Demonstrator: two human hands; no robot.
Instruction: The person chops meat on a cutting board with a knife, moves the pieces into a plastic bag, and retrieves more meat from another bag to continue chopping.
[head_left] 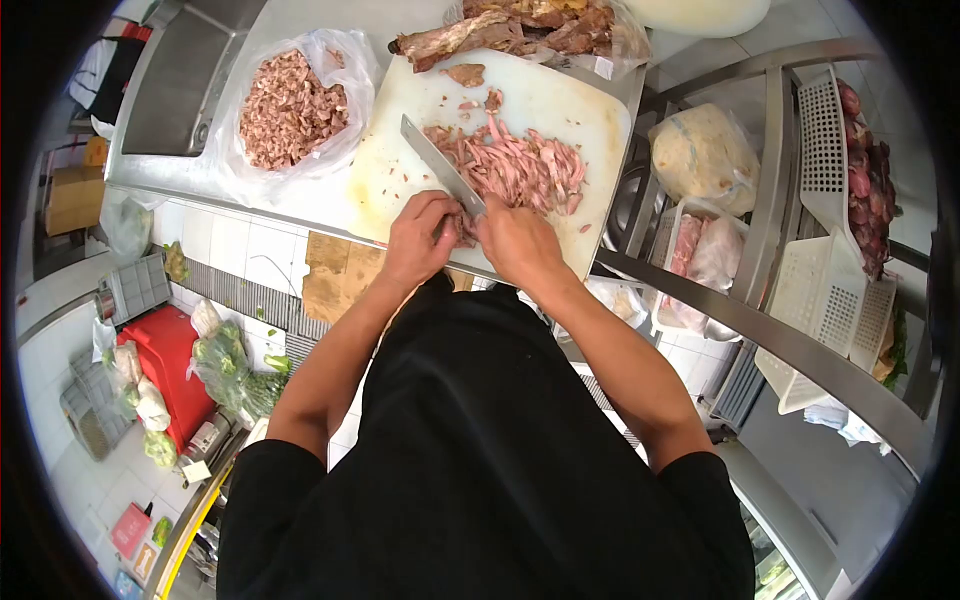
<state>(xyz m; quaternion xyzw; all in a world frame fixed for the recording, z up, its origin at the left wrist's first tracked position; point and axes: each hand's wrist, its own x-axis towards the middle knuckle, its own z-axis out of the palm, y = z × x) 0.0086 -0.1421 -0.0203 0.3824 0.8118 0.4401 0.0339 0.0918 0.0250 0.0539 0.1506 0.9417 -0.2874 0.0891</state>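
Observation:
My right hand (515,238) is closed round the handle end of a cleaver (438,162), whose broad blade points up and left over the white cutting board (393,135). Beside the blade, my left hand (422,235) has its fingers curled on a small piece of meat (464,230) near the board's front edge. Sliced pink meat (525,168) lies heaped to the right of the blade. At the back of the board are a brown scrap (465,74) and small crumbs. My fingers partly hide the held piece and the handle.
A plastic bag of chopped meat (292,110) sits left of the board, near a steel sink (185,80). Large browned meat pieces (530,30) lie behind it. To the right, a metal rack (765,180) holds bagged food and white baskets (822,150).

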